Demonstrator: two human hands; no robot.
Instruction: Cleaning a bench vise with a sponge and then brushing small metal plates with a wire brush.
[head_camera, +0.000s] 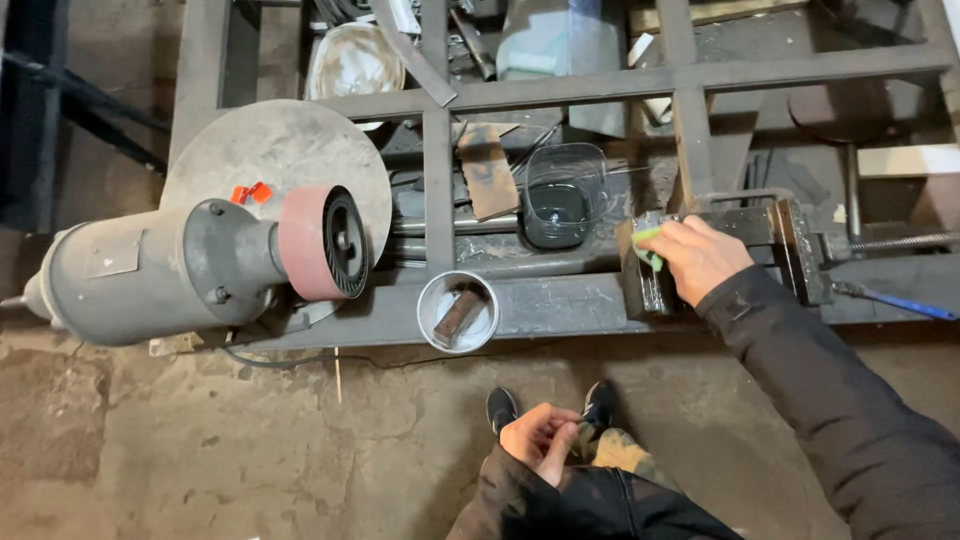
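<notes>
My right hand (697, 256) reaches out to a dark metal bench vise (770, 240) on the steel frame bench. Its fingers are closed on a small green piece (650, 248) held at the vise's left jaw. My left hand (540, 440) hangs low near my waist, above my black shoes, with fingers loosely curled and nothing visible in it. A grey bench grinder motor (150, 275) with a reddish sanding drum (310, 243) sits at the left of the bench.
A white cup (440, 318) holding a rusty metal piece stands at the bench's front edge. A clear dark plastic tub (563, 195) sits behind it. A blue-handled tool (900, 300) lies at the right. A round grey disc (280, 150) lies behind the grinder. The concrete floor is below.
</notes>
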